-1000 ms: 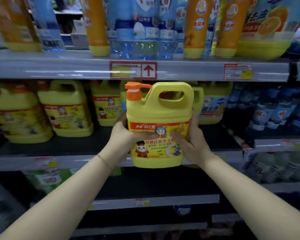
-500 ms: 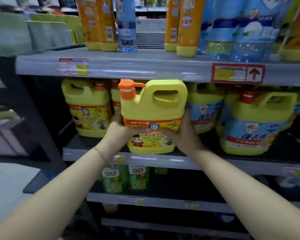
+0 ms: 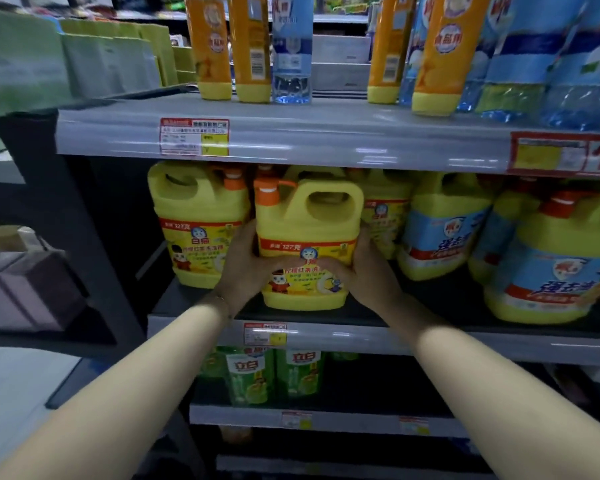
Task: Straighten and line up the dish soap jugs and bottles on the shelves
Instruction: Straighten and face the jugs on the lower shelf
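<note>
Grey metal store shelving (image 3: 326, 140) fills the frame, stocked with dish soap on every tier, with red-and-yellow price tags (image 3: 194, 136) clipped to the shelf edges. At the centre of the middle shelf (image 3: 361, 336), a person's two bare hands clasp a yellow jug (image 3: 307, 244) with an orange pump (image 3: 269, 194) and a built-in handle. The left hand (image 3: 243, 265) wraps the jug's left side, its fingers curled across the front label; the right hand (image 3: 364, 271) grips the right side in the same way. The jug stands upright with its label facing out, its base on or just above the shelf near the front edge; which of the two cannot be told.

Just beside it on the left stands a matching yellow jug (image 3: 196, 223), also upright, its pump turned toward the held one. More yellow jugs sit behind and to the right, followed by jugs with blue labels (image 3: 444, 230), one of them close to the front edge at the far right (image 3: 561, 271). On the top shelf, orange bottles (image 3: 210, 46) and clear blue bottles (image 3: 291, 46) stand cap-down in loose groups. Green bottles (image 3: 250, 375) show on the tier below, between the person's forearms.
</note>
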